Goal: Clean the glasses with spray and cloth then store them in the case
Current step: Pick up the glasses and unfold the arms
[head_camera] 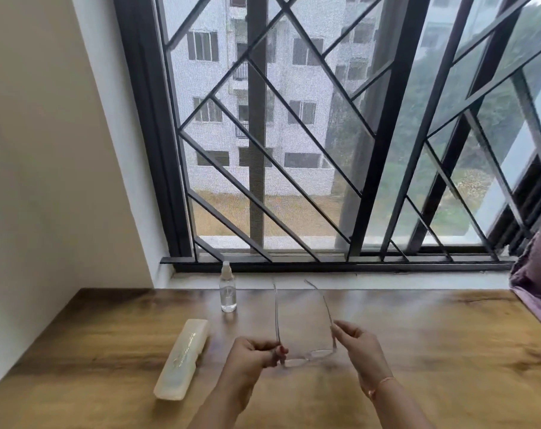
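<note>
Thin clear-framed glasses (pixel 306 358) are held just above the wooden table (pixel 433 351), arms unfolded and pointing away from me toward the window. My left hand (pixel 256 356) pinches the left hinge end. My right hand (pixel 357 343) pinches the right arm near its hinge. A small clear spray bottle (pixel 228 292) with a white cap stands upright beyond the glasses, to the left. A pale translucent glasses case (pixel 182 357) lies closed on the table left of my left hand. No cloth is visible.
A large barred window (pixel 325 150) with a dark sill runs along the far side of the table. A cream wall (pixel 46 181) closes off the left. Purple fabric (pixel 535 274) hangs over the table's far right corner.
</note>
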The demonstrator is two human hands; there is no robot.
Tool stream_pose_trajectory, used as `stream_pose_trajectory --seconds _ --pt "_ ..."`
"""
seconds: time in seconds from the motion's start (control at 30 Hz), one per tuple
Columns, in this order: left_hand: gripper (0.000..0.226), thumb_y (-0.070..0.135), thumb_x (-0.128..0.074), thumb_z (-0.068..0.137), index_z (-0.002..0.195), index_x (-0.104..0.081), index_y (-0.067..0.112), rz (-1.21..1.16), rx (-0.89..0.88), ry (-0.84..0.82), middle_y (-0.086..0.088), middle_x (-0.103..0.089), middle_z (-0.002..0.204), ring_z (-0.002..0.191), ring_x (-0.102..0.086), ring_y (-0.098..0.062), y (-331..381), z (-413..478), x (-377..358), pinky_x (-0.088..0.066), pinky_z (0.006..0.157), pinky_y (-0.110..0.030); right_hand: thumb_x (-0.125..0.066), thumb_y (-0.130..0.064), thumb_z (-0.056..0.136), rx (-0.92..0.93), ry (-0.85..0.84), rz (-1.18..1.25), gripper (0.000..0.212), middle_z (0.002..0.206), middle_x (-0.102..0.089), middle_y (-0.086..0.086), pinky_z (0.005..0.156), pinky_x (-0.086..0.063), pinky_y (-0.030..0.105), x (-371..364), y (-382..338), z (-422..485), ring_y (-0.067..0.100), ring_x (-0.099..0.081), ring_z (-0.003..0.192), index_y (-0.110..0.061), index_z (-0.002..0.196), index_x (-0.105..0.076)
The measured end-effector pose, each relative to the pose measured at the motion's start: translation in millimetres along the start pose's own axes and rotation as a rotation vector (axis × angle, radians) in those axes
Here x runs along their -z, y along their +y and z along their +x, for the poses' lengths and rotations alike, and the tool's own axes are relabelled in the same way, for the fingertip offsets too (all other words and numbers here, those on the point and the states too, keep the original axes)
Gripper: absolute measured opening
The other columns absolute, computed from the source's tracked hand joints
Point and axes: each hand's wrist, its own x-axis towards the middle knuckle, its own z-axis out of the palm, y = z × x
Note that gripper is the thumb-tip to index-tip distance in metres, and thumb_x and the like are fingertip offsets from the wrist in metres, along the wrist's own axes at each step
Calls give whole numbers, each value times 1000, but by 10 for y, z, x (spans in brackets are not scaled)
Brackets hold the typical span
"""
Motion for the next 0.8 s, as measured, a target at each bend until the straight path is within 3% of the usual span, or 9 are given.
stream_pose_trajectory --seconds 0.07,0.13,0.27,0.43,0.63,0.8 --pt "27 -11 -63 75 55 -73 5 -40 32 -34 -5 -67 54 52 -59 -11 -20 20 25 -46 54 -17 -65 -6 84 -8 6 -12 25 102 -67 10 84 -41 27 -19 -8 7 15 -58 91 4 107 -65" --pt "25 -8 -64 76 56 -73 5 -53 70 -42 -4 -65 53 49 -57 -8 -42 45 45 -43 50 -14 -64 -7 85 -17 -14 -30 16 91 -71 9 68 -41 25 -18 -5 16 14 -56 75 3 96 -71" --pt "27 -8 -60 81 60 -72 4 -56 138 53 -4 -68 55 48 -57 -6 -145 167 102 -44 47 -13 -67 -4 82 -33 117 -22 6 66 -71 12 50 -36 25 49 39 39 17 -50 59 0 83 -72" --pt "24 -6 -65 79 58 -70 4 47 181 208 -5 -62 48 38 -52 -6 -368 353 146 -44 40 -14 -65 0 82 -89 110 -150 9 58 -67 10 41 -33 20 40 160 16 15 -47 46 0 75 -70" --pt "28 -3 -69 77 50 -67 5 164 222 239 -10 -62 50 35 -47 -11 -602 427 214 -41 39 -17 -66 0 82 -140 83 -239 9 54 -63 8 35 -31 17 41 287 47 14 -43 42 3 74 -70" --pt "35 0 -69 77 42 -67 8 218 208 218 -16 -62 54 42 -49 -18 -662 444 235 -39 52 -24 -67 1 80 -146 86 -238 17 48 -63 6 35 -33 13 37 353 59 6 -42 34 0 63 -70"
